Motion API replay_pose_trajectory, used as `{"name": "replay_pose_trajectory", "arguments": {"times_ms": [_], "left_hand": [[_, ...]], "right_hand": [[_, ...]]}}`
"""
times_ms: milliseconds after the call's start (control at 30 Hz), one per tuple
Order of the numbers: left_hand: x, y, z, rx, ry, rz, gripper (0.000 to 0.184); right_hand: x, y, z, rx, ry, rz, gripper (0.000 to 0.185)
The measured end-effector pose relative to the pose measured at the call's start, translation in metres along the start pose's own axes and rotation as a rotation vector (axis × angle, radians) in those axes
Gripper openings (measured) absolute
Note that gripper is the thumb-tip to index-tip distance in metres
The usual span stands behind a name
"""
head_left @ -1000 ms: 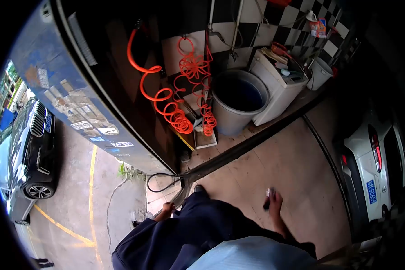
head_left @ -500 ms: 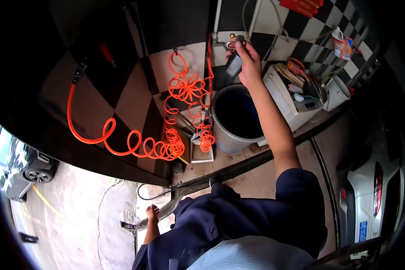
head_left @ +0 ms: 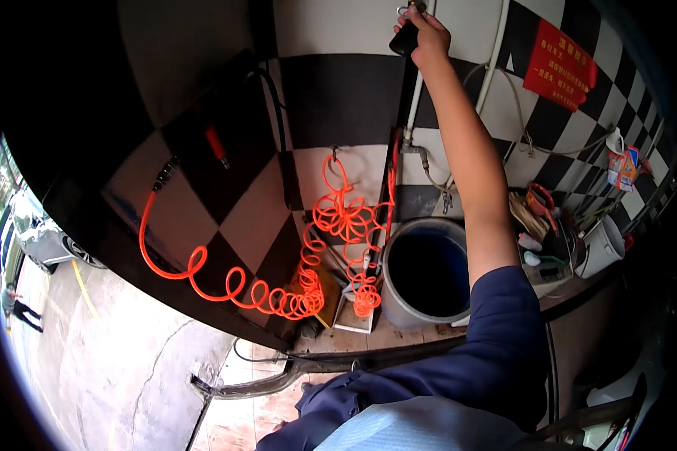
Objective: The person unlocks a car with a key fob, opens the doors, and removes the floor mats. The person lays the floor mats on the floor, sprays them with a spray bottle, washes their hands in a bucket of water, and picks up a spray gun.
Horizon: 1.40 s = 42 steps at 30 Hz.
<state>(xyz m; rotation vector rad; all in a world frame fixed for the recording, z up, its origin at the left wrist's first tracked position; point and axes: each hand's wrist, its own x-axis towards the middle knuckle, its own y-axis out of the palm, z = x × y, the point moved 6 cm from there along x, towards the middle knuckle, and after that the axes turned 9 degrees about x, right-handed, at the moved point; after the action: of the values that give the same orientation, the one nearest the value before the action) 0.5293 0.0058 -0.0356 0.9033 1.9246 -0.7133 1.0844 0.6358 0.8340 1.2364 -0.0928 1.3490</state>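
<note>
My right hand [head_left: 429, 36] is raised at the top of the view, the arm stretched up in front of the wall. Its fingers are closed on a black key fob [head_left: 405, 39] with a metal ring at its top. White pipes run down the wall close to the hand. My left hand is out of the frame. Coiled orange hoses [head_left: 343, 215] hang from a hook below and left of the raised hand.
A large grey barrel [head_left: 393, 289] with dark contents stands by the wall, beside a white appliance partly behind my arm. A red sign [head_left: 560, 68] hangs at upper right, above a white bucket [head_left: 603, 246]. A person [head_left: 19, 307] is outside at far left.
My right hand has risen from near the floor, past the tap, to high on the wall, with the key fob in it. My left hand has left the view, and the view has tilted up.
</note>
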Motion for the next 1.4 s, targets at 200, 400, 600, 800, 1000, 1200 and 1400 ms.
{"name": "replay_pose_trajectory", "arguments": {"times_ms": [200, 400, 600, 800, 1000, 1200, 1400], "left_hand": [[0.010, 0.011, 0.017, -0.168, 0.147, -0.034, 0.029], [-0.019, 0.005, 0.037, -0.109, 0.041, -0.124, 0.025], [-0.027, 0.032, 0.026, -0.094, 0.005, -0.145, 0.022], [-0.027, 0.055, -0.002, -0.081, 0.037, -0.115, 0.019], [-0.025, 0.053, -0.024, -0.075, 0.093, -0.064, 0.017], [-0.016, -0.015, -0.005, -0.108, 0.077, -0.058, 0.016], [-0.038, -0.184, 0.135, -0.306, -0.078, -0.229, 0.016]], "right_hand": [[0.118, 0.009, -0.041, 0.054, -0.067, -0.055, 0.008], [0.135, 0.022, -0.057, 0.027, 0.030, -0.196, 0.017], [0.133, 0.006, -0.085, 0.001, -0.004, -0.377, 0.013], [0.104, 0.004, -0.096, -0.134, -0.015, -0.392, 0.022], [0.055, -0.007, -0.097, -0.512, -0.100, -0.310, 0.047], [-0.147, -0.130, -0.154, -0.441, -0.090, -0.376, 0.034], [-0.604, -0.263, -0.173, -1.327, 0.464, -0.337, 0.027]]}}
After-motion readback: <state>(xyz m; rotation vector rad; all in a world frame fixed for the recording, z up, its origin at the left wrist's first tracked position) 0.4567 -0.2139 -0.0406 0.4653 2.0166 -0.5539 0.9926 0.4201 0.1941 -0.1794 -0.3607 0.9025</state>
